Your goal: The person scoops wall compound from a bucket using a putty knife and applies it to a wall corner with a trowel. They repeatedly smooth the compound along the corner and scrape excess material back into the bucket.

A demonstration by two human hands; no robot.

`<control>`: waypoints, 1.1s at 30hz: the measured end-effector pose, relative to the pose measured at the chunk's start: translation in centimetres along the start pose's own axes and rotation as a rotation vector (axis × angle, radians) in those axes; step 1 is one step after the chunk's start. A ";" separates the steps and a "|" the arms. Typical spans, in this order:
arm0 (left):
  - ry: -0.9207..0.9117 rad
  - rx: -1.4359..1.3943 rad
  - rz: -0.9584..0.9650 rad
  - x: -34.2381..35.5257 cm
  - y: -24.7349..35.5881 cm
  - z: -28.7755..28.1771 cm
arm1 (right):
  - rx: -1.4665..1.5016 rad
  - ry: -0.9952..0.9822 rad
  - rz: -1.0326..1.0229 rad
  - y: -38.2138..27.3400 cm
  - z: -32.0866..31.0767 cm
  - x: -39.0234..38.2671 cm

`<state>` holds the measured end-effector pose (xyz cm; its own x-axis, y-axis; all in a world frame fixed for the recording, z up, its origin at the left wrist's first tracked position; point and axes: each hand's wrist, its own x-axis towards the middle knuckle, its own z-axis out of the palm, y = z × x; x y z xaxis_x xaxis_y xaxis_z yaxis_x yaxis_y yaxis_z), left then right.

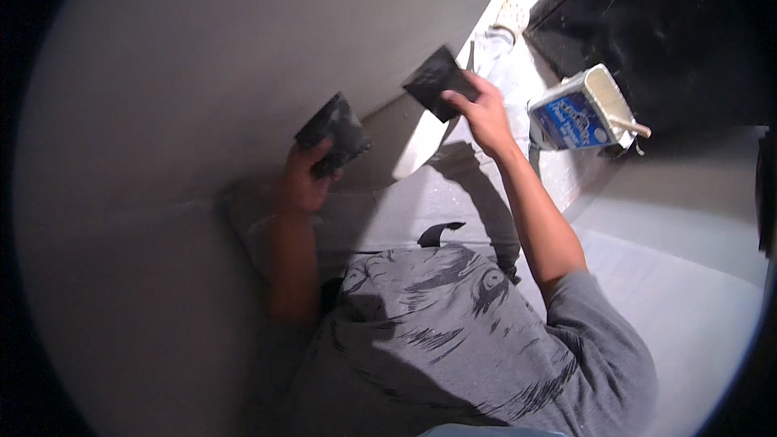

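Observation:
My left hand (304,182), in shadow and slightly blurred, is closed around a flat, dark, roughly square spreader (338,131) with pale smears on its face. To its right, in brighter light, my right hand (484,109) pinches a second flat black square spreader (433,85) between thumb and fingers. Both are raised in front of my chest, apart from each other, close to the grey wall (243,48). Whether either spreader touches the wall, I cannot tell.
A white tub (609,95) with a blue label stands at the right, a light-coloured handle (631,125) sticking out over its rim. Behind it is a large black surface (655,24). My outstretched leg (490,53) lies along a bright white strip (421,142) beside the wall.

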<state>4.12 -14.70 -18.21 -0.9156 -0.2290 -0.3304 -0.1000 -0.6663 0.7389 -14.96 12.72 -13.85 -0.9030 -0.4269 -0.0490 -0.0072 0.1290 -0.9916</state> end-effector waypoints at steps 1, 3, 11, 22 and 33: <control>-0.003 -0.061 0.034 -0.2 0.3 1.7 | 0.015 0.089 -0.144 -3.0 -0.3 -1.1; -0.032 -0.194 0.092 -0.7 0.3 6.4 | -0.015 0.197 -0.319 -7.6 -0.5 -3.5; -0.140 -0.337 0.270 -5.1 7.0 20.3 | -0.312 0.105 -1.198 -15.3 0.8 -7.4; -0.024 -0.103 0.535 -3.9 7.2 23.8 | -0.428 0.242 -0.896 -12.9 -3.2 -3.3; 0.238 0.959 0.973 -0.5 4.1 27.0 | -0.543 0.148 -0.902 -10.9 -2.8 -4.5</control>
<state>-6.37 1.82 0.88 -0.6923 -0.4944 0.5256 0.2190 0.5501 0.8059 -12.01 15.76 -2.50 -0.5107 -0.4558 0.7290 -0.8580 0.2168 -0.4656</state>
